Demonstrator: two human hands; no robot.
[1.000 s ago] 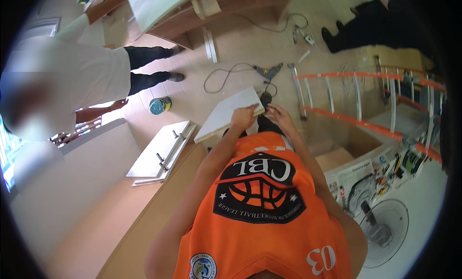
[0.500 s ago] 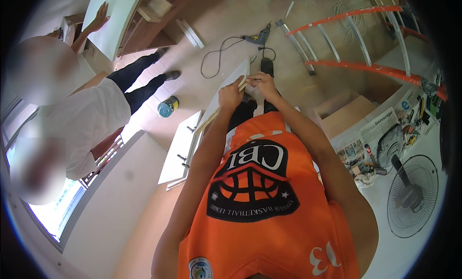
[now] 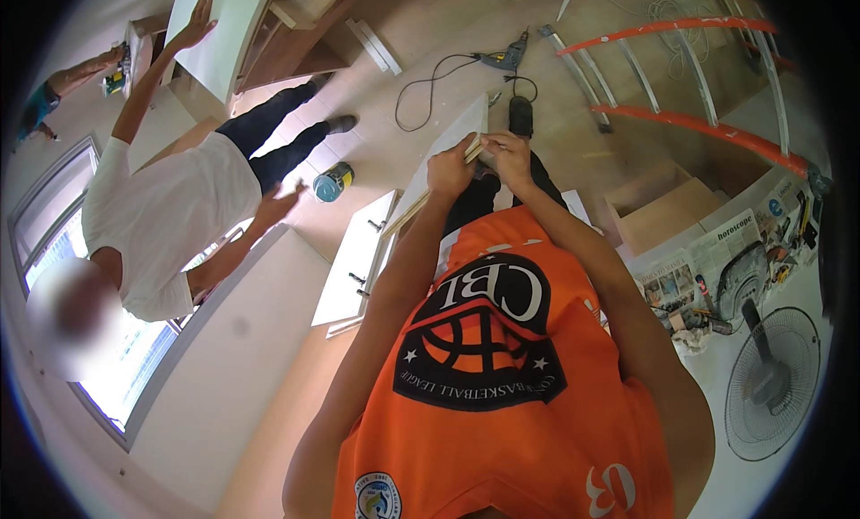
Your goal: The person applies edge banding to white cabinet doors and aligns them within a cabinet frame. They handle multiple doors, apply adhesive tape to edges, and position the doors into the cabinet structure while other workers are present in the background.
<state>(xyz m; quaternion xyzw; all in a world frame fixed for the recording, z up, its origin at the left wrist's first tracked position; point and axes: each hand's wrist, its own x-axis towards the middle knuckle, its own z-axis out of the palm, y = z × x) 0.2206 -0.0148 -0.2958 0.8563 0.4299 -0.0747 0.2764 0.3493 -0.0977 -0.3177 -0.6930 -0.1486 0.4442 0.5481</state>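
Co-worker's hand (image 3: 283,204) now reaches out near the tin (image 3: 333,182) | left hand (image 3: 451,169) clamped on white board (image 3: 461,128), tilted before wearer's legs (image 3: 473,202) | right hand (image 3: 507,159) at its corner, grip unclear | I'd judge edge-handling; next wants steadiness

head | left head-worn fisheye | looks down over orange jersey (image 3: 497,420) | close
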